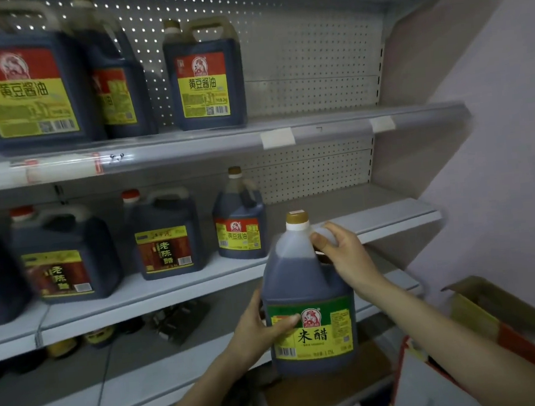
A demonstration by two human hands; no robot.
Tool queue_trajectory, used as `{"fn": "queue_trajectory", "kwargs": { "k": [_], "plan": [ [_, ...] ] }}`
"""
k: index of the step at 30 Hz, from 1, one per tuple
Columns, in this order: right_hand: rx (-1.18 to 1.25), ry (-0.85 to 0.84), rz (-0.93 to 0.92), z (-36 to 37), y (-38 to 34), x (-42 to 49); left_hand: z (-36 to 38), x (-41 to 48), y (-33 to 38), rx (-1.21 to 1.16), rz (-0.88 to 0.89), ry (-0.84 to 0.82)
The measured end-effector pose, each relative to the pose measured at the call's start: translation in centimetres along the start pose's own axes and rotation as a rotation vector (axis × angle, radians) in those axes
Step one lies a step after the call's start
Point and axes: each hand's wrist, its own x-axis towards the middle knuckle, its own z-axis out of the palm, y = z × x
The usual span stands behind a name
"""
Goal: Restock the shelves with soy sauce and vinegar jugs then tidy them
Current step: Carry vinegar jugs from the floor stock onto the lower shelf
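We find the rice vinegar jug [308,296] held in the air before the front lip of the middle shelf [374,216], not yet on it. The right hand [338,255] curls round its handle near the cap. The left hand [258,330] clasps its lower side, thumb across the label. We judge two risks: the base catching the lip on the lift, or the jug knocking the small soy sauce jug [241,227] beside the gap. The held jug is filled dark to the shoulder. The cardboard box [495,312] hides its contents.
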Motion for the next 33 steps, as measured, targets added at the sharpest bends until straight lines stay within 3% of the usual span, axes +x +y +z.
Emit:
{"fn": "queue_trajectory", "kwargs": {
  "k": [11, 16, 23, 28, 33],
  "plan": [
    [0.012, -0.032, 0.025, 0.6, 3.2, 2.6, 0.9, 3.4, -0.1, -0.016, -0.018, 0.1],
    [0.059, -0.031, 0.076, -1.4, 5.6, 6.7, 1.9, 8.0, 1.5, 0.029, -0.04, 0.128],
    [0.001, -0.054, 0.114, -4.6, 8.0, 14.9, 4.0, 16.9, 2.7, 0.061, -0.022, 0.3],
    [0.291, -0.016, 0.291, -5.5, 10.3, 19.2, 3.9, 23.1, 3.2, 0.134, -0.01, 0.317],
    [0.328, 0.046, 0.24, -5.6, 11.9, 23.0, 4.0, 27.3, 3.2, 0.125, -0.029, 0.343]
  ]
}}
